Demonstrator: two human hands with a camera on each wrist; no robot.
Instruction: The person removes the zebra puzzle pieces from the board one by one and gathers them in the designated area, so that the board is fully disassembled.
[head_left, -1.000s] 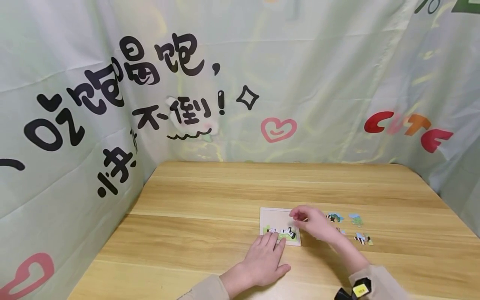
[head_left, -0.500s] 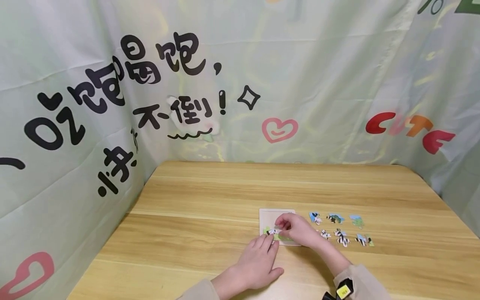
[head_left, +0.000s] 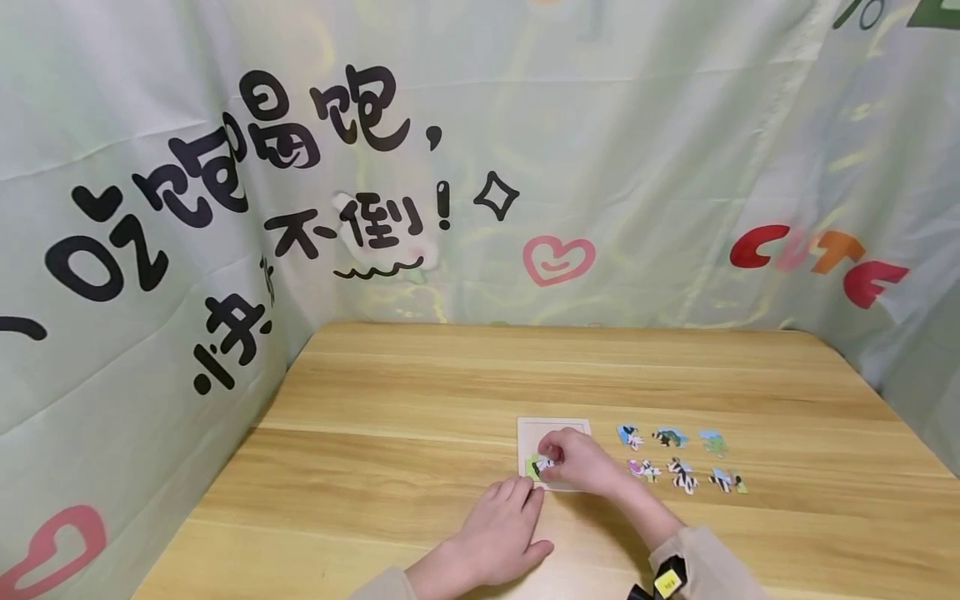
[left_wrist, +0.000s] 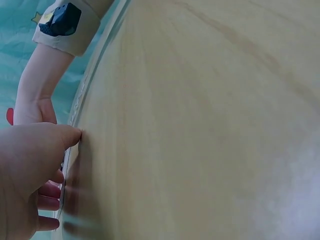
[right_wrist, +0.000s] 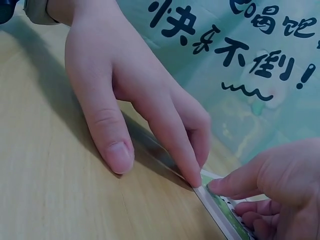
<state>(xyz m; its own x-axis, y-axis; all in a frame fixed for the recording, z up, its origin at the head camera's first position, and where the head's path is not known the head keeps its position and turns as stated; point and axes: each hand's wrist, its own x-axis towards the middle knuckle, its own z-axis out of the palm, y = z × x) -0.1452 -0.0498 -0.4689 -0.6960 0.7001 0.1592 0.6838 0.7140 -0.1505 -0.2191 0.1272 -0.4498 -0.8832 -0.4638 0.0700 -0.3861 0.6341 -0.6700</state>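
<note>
Puzzle, fitting stage: left hand (head_left: 504, 533) flat, fingers straight, steadying tray (head_left: 527, 431) edge; right hand (head_left: 581, 463) pinches zebra piece (head_left: 543, 463) at bottom-left slot; next needs aligning tabs & pressing flat.

table (head_left: 420, 467): pale wood, smooth, slight sheen | puzzle board (head_left: 542, 432): matt card (thin) | backdrop (head_left: 600, 150): printed cloth, creased
</note>
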